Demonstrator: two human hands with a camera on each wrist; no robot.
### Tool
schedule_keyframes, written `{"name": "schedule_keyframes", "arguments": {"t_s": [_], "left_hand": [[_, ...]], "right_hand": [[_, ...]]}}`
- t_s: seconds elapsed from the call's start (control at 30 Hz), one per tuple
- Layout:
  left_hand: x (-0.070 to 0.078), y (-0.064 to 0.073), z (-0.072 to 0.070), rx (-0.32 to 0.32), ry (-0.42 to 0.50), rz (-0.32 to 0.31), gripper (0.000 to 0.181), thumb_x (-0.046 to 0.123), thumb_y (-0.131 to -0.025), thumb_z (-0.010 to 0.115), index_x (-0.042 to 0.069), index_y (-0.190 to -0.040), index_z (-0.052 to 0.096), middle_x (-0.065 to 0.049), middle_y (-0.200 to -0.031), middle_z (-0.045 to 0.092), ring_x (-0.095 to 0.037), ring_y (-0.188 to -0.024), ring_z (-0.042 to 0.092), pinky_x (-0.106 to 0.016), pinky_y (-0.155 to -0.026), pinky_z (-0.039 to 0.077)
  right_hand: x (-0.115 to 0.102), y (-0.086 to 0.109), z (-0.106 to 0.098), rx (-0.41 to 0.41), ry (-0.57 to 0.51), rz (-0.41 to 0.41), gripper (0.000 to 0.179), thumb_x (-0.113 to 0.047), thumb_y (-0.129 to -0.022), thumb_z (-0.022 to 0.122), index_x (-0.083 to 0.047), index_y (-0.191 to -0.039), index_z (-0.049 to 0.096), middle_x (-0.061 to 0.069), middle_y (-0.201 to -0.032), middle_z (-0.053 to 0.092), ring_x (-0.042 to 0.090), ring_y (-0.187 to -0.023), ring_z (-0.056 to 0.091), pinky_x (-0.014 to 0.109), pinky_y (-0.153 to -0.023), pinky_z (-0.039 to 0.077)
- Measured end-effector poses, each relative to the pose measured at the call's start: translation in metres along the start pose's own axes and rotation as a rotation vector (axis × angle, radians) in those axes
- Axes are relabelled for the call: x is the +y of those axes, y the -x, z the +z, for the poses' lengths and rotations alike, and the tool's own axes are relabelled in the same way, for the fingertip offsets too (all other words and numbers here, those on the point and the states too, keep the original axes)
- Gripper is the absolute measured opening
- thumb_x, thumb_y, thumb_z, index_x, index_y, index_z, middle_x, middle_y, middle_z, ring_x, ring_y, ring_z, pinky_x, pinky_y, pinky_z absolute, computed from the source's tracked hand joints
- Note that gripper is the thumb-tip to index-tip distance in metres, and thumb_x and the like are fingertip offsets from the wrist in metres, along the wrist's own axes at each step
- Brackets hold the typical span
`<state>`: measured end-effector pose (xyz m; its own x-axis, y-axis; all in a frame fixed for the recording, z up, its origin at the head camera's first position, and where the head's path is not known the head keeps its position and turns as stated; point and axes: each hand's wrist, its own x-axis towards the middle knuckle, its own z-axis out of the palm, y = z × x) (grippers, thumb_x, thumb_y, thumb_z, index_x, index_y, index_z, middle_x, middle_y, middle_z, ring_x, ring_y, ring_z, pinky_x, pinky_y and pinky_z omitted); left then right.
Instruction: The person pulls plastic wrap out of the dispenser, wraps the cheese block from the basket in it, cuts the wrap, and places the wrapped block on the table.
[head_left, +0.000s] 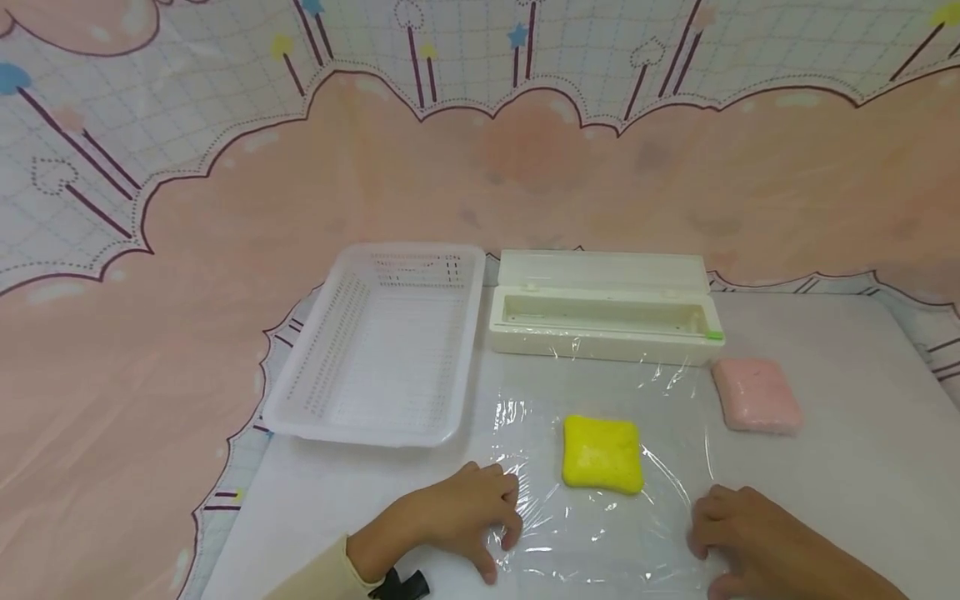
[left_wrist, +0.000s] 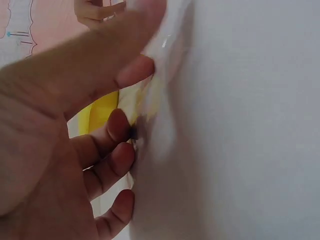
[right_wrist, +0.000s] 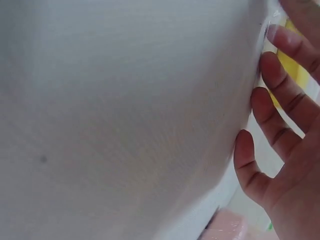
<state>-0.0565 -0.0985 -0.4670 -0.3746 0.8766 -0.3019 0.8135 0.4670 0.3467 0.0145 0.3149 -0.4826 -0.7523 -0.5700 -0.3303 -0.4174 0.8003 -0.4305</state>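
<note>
A sheet of clear plastic wrap [head_left: 600, 542] lies spread on the white tabletop. On its middle rests a yellow, rounded square block [head_left: 602, 454], its material unclear. Beside the wrap's left edge is my left hand [head_left: 468, 512], fingers bent and fingertips touching down; in the left wrist view the thumb [left_wrist: 95, 55] stands apart from the fingers. At the opposite edge my right hand [head_left: 757, 537] touches down with loosely bent, spread fingers [right_wrist: 272, 120]. Behind the block stands a cream wrap dispenser box [head_left: 600, 343], lid raised, with the film running out from its front.
A white perforated plastic basket [head_left: 375, 367] stands at the back left. To the right of the wrap sits a pink block [head_left: 757, 396] with a shiny, film-like surface. A patterned cloth [head_left: 525, 183] hangs behind the table.
</note>
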Motion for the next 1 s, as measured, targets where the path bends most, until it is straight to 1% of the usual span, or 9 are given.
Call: {"name": "schedule_keyframes", "arguments": {"t_s": [0.07, 0.23, 0.33, 0.53, 0.67, 0.73, 0.83, 0.93, 1.0], "left_hand": [[0.000, 0.000, 0.002, 0.021, -0.013, 0.003, 0.026, 0.051, -0.071, 0.088, 0.042, -0.085, 0.070, 0.021, -0.094, 0.046, 0.002, -0.088, 0.038, -0.020, -0.074, 0.029], [-0.002, 0.000, 0.002, 0.085, -0.045, 0.024, 0.013, 0.046, -0.077, 0.084, 0.042, -0.082, 0.073, 0.021, -0.093, 0.049, 0.003, -0.088, 0.040, -0.018, -0.072, 0.028], [-0.004, 0.003, 0.002, 0.127, -0.027, 0.041, 0.010, 0.044, -0.080, 0.082, 0.039, -0.082, 0.073, 0.023, -0.093, 0.052, 0.005, -0.089, 0.044, -0.015, -0.074, 0.030], [-0.012, 0.010, 0.001, 0.248, 0.113, 0.040, 0.007, 0.035, -0.090, 0.078, 0.033, -0.089, 0.070, 0.023, -0.094, 0.058, 0.005, -0.093, 0.053, -0.015, -0.081, 0.038], [-0.013, 0.009, -0.005, 0.346, 0.269, -0.016, 0.005, 0.026, -0.094, 0.074, 0.024, -0.094, 0.069, 0.018, -0.093, 0.062, 0.001, -0.091, 0.058, -0.016, -0.085, 0.045], [-0.012, 0.008, -0.007, 0.397, 0.357, -0.052, 0.005, 0.022, -0.097, 0.071, 0.021, -0.095, 0.067, 0.015, -0.092, 0.063, -0.001, -0.089, 0.059, -0.018, -0.086, 0.049], [-0.010, 0.004, -0.007, 0.467, 0.445, -0.123, 0.005, 0.022, -0.100, 0.066, 0.018, -0.098, 0.063, 0.011, -0.093, 0.065, -0.002, -0.090, 0.060, -0.021, -0.085, 0.052], [-0.009, -0.002, -0.005, 0.543, 0.467, -0.194, 0.006, 0.021, -0.103, 0.062, 0.016, -0.100, 0.060, 0.008, -0.092, 0.066, -0.003, -0.086, 0.060, -0.021, -0.080, 0.053], [-0.008, -0.006, -0.004, 0.594, 0.456, -0.234, 0.006, 0.019, -0.103, 0.061, 0.015, -0.099, 0.058, 0.007, -0.088, 0.065, -0.003, -0.080, 0.058, -0.021, -0.074, 0.052]], "right_hand": [[0.002, -0.001, 0.001, 0.025, 0.014, -0.050, 0.023, -0.069, -0.082, 0.069, -0.051, -0.094, 0.060, -0.029, -0.104, 0.057, -0.001, -0.091, 0.048, 0.026, -0.082, 0.054], [0.009, -0.001, 0.006, 0.155, 0.006, -0.210, 0.008, -0.053, -0.091, 0.070, -0.050, -0.092, 0.063, -0.031, -0.096, 0.055, -0.006, -0.087, 0.046, 0.022, -0.072, 0.049], [0.011, 0.001, 0.005, 0.208, 0.000, -0.234, 0.011, -0.045, -0.092, 0.073, -0.050, -0.093, 0.063, -0.033, -0.095, 0.056, -0.007, -0.087, 0.047, 0.022, -0.072, 0.047], [0.013, 0.005, -0.002, 0.375, 0.055, -0.265, 0.024, -0.034, -0.085, 0.083, -0.048, -0.093, 0.065, -0.033, -0.094, 0.057, -0.007, -0.086, 0.048, 0.016, -0.075, 0.041], [0.014, 0.004, -0.009, 0.505, 0.080, -0.300, 0.037, -0.024, -0.075, 0.090, -0.047, -0.091, 0.065, -0.035, -0.091, 0.054, -0.008, -0.083, 0.047, 0.012, -0.075, 0.034], [0.015, 0.003, -0.012, 0.532, 0.068, -0.277, 0.040, -0.021, -0.074, 0.090, -0.046, -0.091, 0.065, -0.034, -0.090, 0.055, -0.009, -0.082, 0.048, 0.011, -0.075, 0.035], [0.016, 0.002, -0.017, 0.524, 0.023, -0.173, 0.037, -0.019, -0.078, 0.088, -0.044, -0.092, 0.064, -0.030, -0.091, 0.059, -0.008, -0.083, 0.050, 0.012, -0.073, 0.041], [0.016, 0.000, -0.021, 0.523, -0.033, -0.065, 0.032, -0.016, -0.081, 0.086, -0.038, -0.094, 0.065, -0.027, -0.090, 0.060, -0.007, -0.080, 0.051, 0.017, -0.068, 0.048], [0.015, -0.002, -0.023, 0.523, -0.065, -0.002, 0.030, -0.014, -0.083, 0.084, -0.033, -0.095, 0.065, -0.027, -0.087, 0.057, -0.007, -0.077, 0.049, 0.019, -0.063, 0.048]]}}
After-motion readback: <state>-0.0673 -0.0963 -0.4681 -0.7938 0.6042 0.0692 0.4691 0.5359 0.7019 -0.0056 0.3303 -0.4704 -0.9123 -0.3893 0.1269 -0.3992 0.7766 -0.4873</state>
